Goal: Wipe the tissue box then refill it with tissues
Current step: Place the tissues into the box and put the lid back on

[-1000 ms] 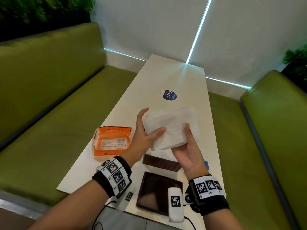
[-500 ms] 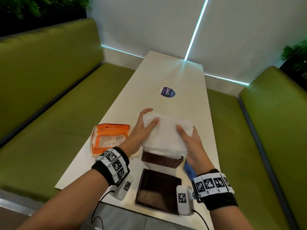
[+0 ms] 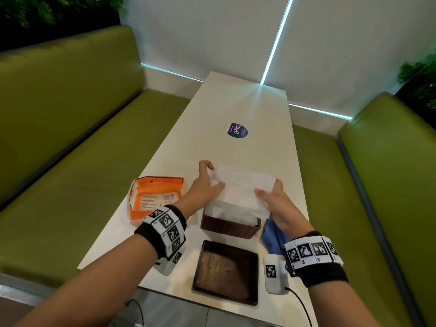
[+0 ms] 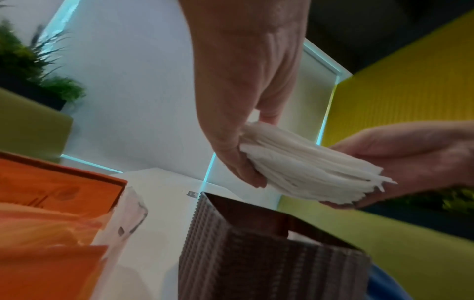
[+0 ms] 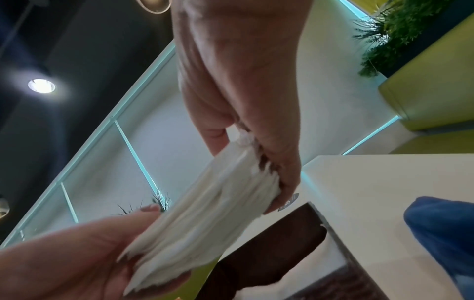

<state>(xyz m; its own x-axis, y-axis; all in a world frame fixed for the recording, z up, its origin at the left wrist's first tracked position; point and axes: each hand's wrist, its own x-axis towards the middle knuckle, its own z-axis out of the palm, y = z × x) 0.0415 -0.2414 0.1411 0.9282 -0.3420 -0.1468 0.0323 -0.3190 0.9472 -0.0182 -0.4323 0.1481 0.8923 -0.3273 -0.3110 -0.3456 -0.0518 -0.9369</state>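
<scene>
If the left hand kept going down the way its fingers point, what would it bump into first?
Probably the brown tissue box. The left hand grips one end of the tissue stack just above the box's open top, though the exact gap is hard to judge.

**Three cameras, one shared stack**

The head camera looked down and forward from above the near end of the surface (image 3: pixel 247 107), taking in both forearms, the benches at either side and the wall beyond. The left wrist camera sat low and close, facing up along the left hand (image 4: pixel 246 81) toward the wall, with the tissue box (image 4: pixel 269 257) rim just below the fingers (image 4: pixel 246 174). The right wrist camera looked up along the right hand (image 5: pixel 243 81) at ceiling and wall from equally near. All three views shared the stack of tissues (image 3: pixel 243 187) held between both hands, and each wrist view caught the opposite hand.
</scene>
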